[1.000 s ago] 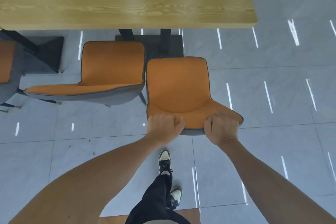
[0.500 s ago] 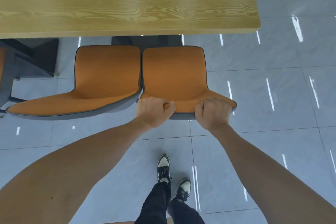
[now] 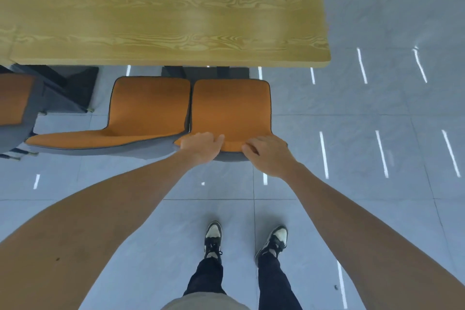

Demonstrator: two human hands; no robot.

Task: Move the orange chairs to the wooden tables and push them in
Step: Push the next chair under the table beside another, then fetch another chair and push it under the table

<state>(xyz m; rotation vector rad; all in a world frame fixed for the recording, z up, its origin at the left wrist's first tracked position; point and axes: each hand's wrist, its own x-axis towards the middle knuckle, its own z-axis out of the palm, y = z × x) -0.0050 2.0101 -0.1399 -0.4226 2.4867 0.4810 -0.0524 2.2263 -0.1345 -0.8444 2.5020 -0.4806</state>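
Orange padding covers the chair [image 3: 230, 108] under both hands, with a grey shell and dark piping along its rim. The left hand [image 3: 201, 147] lies over the top edge of the backrest near its left corner, its fingers [image 3: 217, 139] loosely curled and draped on the orange face, not clenched. The right hand [image 3: 268, 156] rests on the same edge toward the right corner, with its fingers [image 3: 249, 150] bent and relaxed, their tips touching the padding; neither hand is clamped tight, and I cannot tell whether the thumbs hook behind the grey shell. This chair stands at the near edge of the table [image 3: 161, 10], close to the table's right corner, its seat front just short of that edge and not under the top. The table's top is pale wood with bold wavy grain and rounded corners, on dark legs. A second chair [image 3: 148, 108] of the same make stands touching or just beside the first on its left, its backrest spreading wide toward the left. A third chair [image 3: 15, 100] shows partly at the left border. The floor [image 3: 364, 148] is smooth grey tile, glossy, with white streaks of reflected light. The person's black-and-white shoes [image 3: 213, 236] stand on it, behind the chair.
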